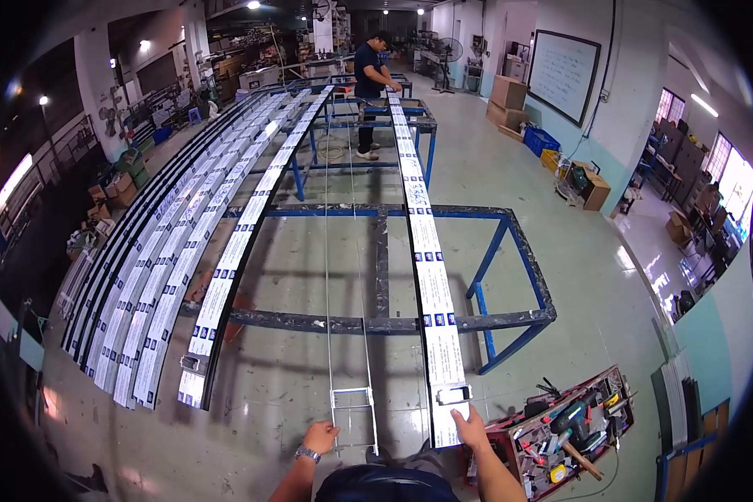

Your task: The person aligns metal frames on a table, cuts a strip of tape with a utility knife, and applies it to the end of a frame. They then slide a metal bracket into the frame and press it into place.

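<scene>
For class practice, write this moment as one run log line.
left hand: at thin pale strip | right hand: on long white blue-labelled bar

Bare hands, navy top, silver watch

Camera wearer: dark navy top (383, 487), creased fabric, lower front only in view. Greyish trousers (422, 463), thin strip showing under the top. Dark shoe tips (375, 455), too small for detail. Left hand (320, 437) bare; silver-toned wristwatch (308, 453) with metal band on that wrist, dial unreadable. Right hand (470, 425) bare, wrist bare too. Both forearms uncovered as far as seen.
</scene>
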{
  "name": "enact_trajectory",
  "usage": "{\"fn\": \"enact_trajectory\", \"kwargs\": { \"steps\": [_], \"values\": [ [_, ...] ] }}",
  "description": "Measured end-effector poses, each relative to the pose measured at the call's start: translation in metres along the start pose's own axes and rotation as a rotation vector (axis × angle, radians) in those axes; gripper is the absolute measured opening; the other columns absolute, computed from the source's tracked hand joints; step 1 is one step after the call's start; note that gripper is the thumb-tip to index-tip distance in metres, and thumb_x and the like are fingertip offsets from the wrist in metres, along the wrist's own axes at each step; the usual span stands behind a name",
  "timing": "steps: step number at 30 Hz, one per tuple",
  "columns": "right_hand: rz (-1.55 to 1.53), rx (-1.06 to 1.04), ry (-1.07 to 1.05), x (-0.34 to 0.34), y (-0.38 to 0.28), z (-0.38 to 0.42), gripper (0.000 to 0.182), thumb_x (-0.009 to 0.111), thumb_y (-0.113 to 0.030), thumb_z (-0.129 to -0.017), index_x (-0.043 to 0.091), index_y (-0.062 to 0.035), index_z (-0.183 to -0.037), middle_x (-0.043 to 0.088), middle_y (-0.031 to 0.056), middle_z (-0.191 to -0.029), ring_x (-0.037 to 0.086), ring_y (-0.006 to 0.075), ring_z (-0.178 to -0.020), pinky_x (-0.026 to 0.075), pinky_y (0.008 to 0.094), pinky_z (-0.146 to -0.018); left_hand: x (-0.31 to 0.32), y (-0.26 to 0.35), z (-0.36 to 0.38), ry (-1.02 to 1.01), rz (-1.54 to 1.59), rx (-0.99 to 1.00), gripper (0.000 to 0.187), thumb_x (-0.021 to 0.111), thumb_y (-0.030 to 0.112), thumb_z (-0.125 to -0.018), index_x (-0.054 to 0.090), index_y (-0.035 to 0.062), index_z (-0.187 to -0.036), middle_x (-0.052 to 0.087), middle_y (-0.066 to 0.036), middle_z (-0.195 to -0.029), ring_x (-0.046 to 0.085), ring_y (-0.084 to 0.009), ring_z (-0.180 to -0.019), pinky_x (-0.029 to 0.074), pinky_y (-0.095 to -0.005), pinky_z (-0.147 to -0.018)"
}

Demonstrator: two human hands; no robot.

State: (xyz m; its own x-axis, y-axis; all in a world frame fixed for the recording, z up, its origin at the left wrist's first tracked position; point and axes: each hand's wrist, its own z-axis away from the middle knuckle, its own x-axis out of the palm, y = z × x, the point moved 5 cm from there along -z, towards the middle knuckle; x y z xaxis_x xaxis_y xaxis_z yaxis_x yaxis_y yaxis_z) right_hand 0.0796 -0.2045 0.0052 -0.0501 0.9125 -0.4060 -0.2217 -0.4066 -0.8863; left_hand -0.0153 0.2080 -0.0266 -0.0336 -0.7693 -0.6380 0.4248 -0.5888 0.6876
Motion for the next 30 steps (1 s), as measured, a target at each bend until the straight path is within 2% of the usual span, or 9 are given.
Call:
{"fn": "enact_trajectory", "kwargs": {
  "steps": [5, 9, 11, 15, 17, 20, 24, 28, 30],
  "values": [
    [-0.024, -0.005, -0.011, 0.001, 0.006, -0.002, 0.05, 0.066, -0.032, -0.093, 0.058, 0.0046, -0.126, 0.069, 0.0178, -0.112, 0.065, 0.0231, -0.105, 0.049, 0.0359, -0.094, 0.001, -0.001, 0.005, 0.047, 0.07, 0.003, 0.028, 0.073, 0.027, -0.084, 0.07, 0.0004, -0.093, 0.07, -0.017, -0.079, 0.067, -0.0276, -0.071, 0.052, -0.0382, -0.067],
    [-0.013, 0.023, -0.012, 0.001, 0.009, -0.004, 0.054, 0.071, -0.032, -0.091, 0.057, 0.0036, -0.129, 0.068, 0.0205, -0.116, 0.065, 0.0251, -0.109, 0.049, 0.0355, -0.095, -0.002, 0.005, 0.01, 0.073, 0.124, 0.027, 0.027, 0.073, 0.025, -0.084, 0.068, -0.0006, -0.091, 0.068, -0.016, -0.076, 0.065, -0.0272, -0.068, 0.051, -0.0378, -0.066],
    [-0.064, 0.027, -0.015, 0.003, 0.015, -0.006, 0.054, 0.071, -0.032, -0.091, 0.057, 0.0037, -0.128, 0.069, 0.0206, -0.115, 0.065, 0.0247, -0.108, 0.049, 0.0357, -0.094, -0.003, 0.008, 0.01, 0.044, 0.011, 0.015, 0.029, 0.069, 0.027, -0.086, 0.066, -0.0024, -0.086, 0.069, -0.019, -0.078, 0.068, -0.0342, -0.073, 0.051, -0.0419, -0.067],
    [-0.057, 0.036, -0.009, 0.001, 0.008, -0.003, 0.052, 0.071, -0.032, -0.091, 0.058, 0.0041, -0.127, 0.069, 0.0204, -0.114, 0.066, 0.0246, -0.106, 0.049, 0.0356, -0.094, -0.002, 0.008, 0.011, 0.023, 0.056, 0.0, 0.029, 0.068, 0.027, -0.087, 0.065, -0.002, -0.086, 0.068, -0.019, -0.076, 0.067, -0.0343, -0.072, 0.051, -0.0422, -0.067],
    [-0.044, 0.015, -0.012, 0.001, 0.007, -0.002, 0.051, 0.067, -0.03, -0.093, 0.057, 0.0051, -0.128, 0.068, 0.0172, -0.114, 0.063, 0.0211, -0.104, 0.048, 0.0342, -0.094, 0.002, -0.001, 0.007, 0.003, 0.023, -0.007, 0.027, 0.071, 0.024, -0.087, 0.065, -0.0023, -0.089, 0.068, -0.014, -0.074, 0.065, -0.0233, -0.067, 0.051, -0.0355, -0.066],
    [-0.065, 0.009, -0.016, 0.002, 0.011, -0.003, 0.051, 0.067, -0.029, -0.093, 0.056, 0.0057, -0.129, 0.068, 0.0165, -0.115, 0.063, 0.0205, -0.105, 0.048, 0.0337, -0.095, 0.003, -0.001, 0.009, 0.007, 0.128, 0.012, 0.029, 0.071, 0.025, -0.088, 0.066, -0.0031, -0.094, 0.069, -0.015, -0.078, 0.066, -0.0219, -0.07, 0.051, -0.0345, -0.068],
    [-0.084, 0.003, -0.01, 0.004, 0.024, -0.008, 0.051, 0.068, -0.029, -0.093, 0.056, 0.0056, -0.129, 0.068, 0.0151, -0.115, 0.062, 0.0197, -0.106, 0.048, 0.0333, -0.095, 0.0, 0.001, 0.01, -0.022, 0.073, -0.012, 0.033, 0.07, 0.026, -0.089, 0.067, -0.0044, -0.102, 0.071, -0.015, -0.083, 0.068, -0.0214, -0.074, 0.052, -0.0335, -0.07],
    [-0.103, -0.003, -0.018, 0.007, 0.037, -0.013, 0.051, 0.068, -0.029, -0.093, 0.056, 0.0058, -0.129, 0.068, 0.0148, -0.116, 0.062, 0.0194, -0.105, 0.048, 0.0334, -0.095, -0.002, 0.004, 0.011, -0.056, 0.151, -0.022, 0.038, 0.07, 0.028, -0.09, 0.066, -0.0057, -0.109, 0.073, -0.015, -0.087, 0.069, -0.021, -0.078, 0.053, -0.0332, -0.073],
    [-0.113, 0.0, -0.006, 0.006, 0.037, -0.013, 0.052, 0.07, -0.03, -0.09, 0.058, 0.0034, -0.128, 0.07, 0.0194, -0.114, 0.066, 0.0247, -0.106, 0.049, 0.0353, -0.094, 0.0, 0.0, 0.009, -0.063, 0.148, -0.021, 0.039, 0.07, 0.028, -0.09, 0.066, -0.006, -0.11, 0.073, -0.015, -0.088, 0.069, -0.0208, -0.079, 0.053, -0.0331, -0.073]
  ]
}}
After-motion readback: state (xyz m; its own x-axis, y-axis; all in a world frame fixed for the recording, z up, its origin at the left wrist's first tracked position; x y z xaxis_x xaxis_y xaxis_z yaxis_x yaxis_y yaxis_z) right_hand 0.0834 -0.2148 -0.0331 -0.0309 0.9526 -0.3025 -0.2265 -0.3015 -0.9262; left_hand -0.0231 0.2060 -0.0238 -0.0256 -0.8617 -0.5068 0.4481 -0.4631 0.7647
